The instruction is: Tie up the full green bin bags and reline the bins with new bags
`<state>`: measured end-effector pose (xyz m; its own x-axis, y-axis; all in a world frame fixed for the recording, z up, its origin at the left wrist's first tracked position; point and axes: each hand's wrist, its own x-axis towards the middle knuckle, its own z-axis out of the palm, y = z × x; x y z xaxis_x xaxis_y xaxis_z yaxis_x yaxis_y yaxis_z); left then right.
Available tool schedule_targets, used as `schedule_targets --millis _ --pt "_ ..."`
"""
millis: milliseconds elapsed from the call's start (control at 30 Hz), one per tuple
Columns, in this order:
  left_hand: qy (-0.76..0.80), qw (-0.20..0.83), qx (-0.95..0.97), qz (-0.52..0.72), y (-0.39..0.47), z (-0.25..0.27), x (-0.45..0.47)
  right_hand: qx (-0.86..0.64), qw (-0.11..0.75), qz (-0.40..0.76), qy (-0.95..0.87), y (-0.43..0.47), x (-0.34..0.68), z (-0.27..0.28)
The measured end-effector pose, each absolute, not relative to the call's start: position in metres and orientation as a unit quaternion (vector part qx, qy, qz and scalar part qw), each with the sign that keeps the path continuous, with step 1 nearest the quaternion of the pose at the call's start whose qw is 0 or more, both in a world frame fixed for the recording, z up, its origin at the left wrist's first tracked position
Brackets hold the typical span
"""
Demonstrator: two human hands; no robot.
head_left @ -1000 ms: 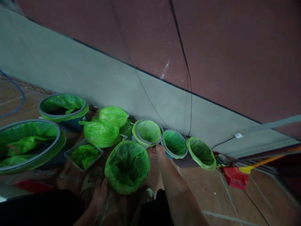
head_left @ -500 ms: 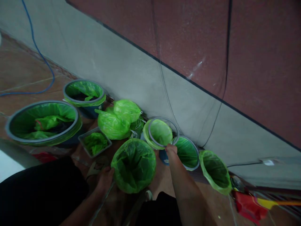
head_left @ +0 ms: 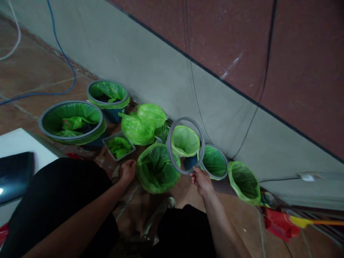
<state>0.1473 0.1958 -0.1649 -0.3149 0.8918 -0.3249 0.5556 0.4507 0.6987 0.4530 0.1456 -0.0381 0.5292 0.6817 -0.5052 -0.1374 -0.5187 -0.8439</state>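
Note:
A grey plastic bin ring (head_left: pixel 170 148) is pinched at its lower edge by my right hand (head_left: pixel 202 179) and held up at a tilt. Through the ring shows part of a bin with a pale green bag (head_left: pixel 185 138). In front of my legs stands a bin lined with a green bag (head_left: pixel 158 172), with the bag folded out over its rim and no ring on it. At the left edge of that bin, the curled fingers of my left hand (head_left: pixel 127 172) are closed on the bag-covered rim.
Along the wall stand ring-topped bins (head_left: pixel 72 123) (head_left: pixel 109 94) (head_left: pixel 215 163) and a ringless lined bin (head_left: pixel 245 184). Tied green bags (head_left: pixel 142 123) and a small basket with green contents (head_left: pixel 119 147) lie between. A red dustpan (head_left: pixel 281 224) is right; a white surface (head_left: pixel 29 143) is left.
The grey ring has been tipped more upright and has shifted slightly left and nearer the lined bin. My left hand stays at that bin's left rim. The view has also shifted.

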Motion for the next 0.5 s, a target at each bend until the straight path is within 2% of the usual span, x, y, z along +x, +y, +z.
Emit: schedule_targets --millis 233,500 --pt "0.769 0.328 0.514 0.191 0.202 -0.153 0.151 -0.692 0.543 0.452 -0.147 0.126 0.442 -0.035" --pt "0.756 0.309 0.558 0.146 0.204 -0.139 0.163 -0.675 0.563 0.456 -0.139 0.127 0.435 -0.025"
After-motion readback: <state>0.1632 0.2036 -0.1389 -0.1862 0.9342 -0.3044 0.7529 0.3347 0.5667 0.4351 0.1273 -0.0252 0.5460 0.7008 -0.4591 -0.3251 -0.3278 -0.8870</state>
